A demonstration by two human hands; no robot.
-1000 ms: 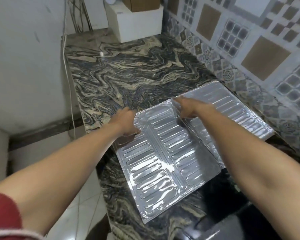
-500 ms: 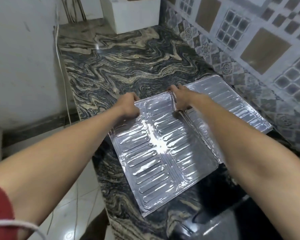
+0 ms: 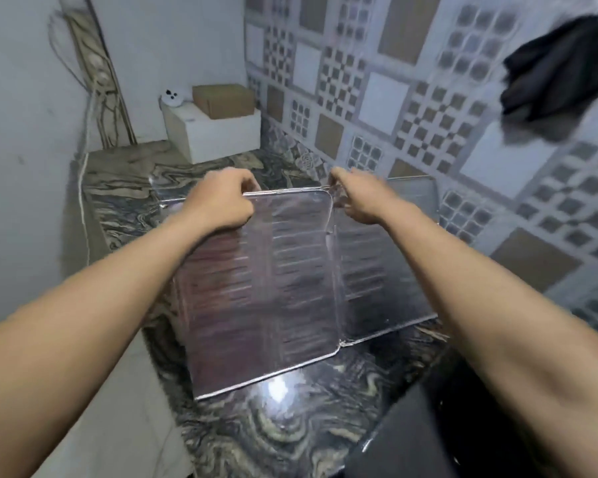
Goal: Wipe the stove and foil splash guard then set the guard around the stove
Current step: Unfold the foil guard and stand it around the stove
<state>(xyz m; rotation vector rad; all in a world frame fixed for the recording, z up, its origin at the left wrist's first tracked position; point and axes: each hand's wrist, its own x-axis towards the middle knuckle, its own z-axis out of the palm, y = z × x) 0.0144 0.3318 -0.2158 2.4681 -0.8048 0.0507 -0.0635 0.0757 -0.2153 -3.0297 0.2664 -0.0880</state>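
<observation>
We hold the foil splash guard (image 3: pixel 263 281) upright on the marble tabletop (image 3: pixel 290 419), its lower edge touching the stone. Our left hand (image 3: pixel 221 201) grips the top edge of the near panel; our right hand (image 3: pixel 359 198) pinches the top at the fold. The black stove (image 3: pixel 411 436) sits at lower right. On the cardboard box (image 3: pixel 223 100) behind we cannot read any writing

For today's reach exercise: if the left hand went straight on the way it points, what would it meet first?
Probably the white rectangular box at the counter's far end; depth is unclear. The left hand grips the ribbed silver foil splash guard.
</observation>
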